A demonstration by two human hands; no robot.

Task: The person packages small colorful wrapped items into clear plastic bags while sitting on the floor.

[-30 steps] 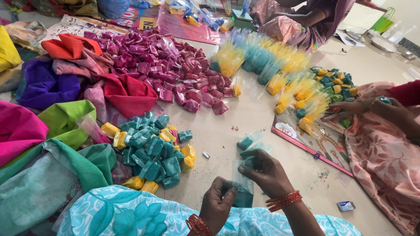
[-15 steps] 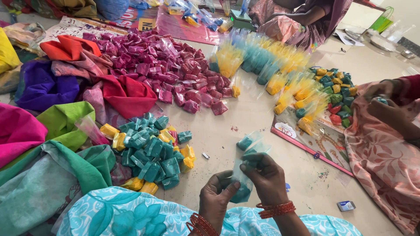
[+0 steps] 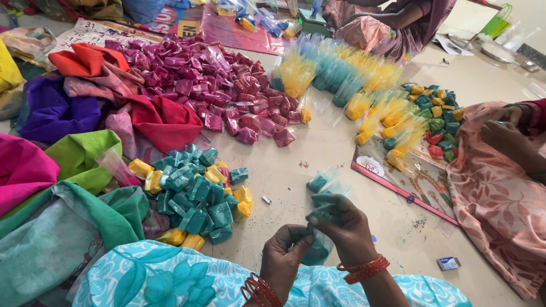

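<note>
Now both hands meet low centre: right hand (image 3: 347, 224) and left hand (image 3: 287, 256) each pinch the clear bag (image 3: 319, 245), grip narrow, closed on plastic. Bag hangs betw. them over the floor (image 3: 318, 159), w/ teal folded packets inside. Teal pile (image 3: 196, 196) lies just left.

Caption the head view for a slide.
Both hands, left hand and right hand, grip a clear bag of teal packets beside heaped packets.
</note>
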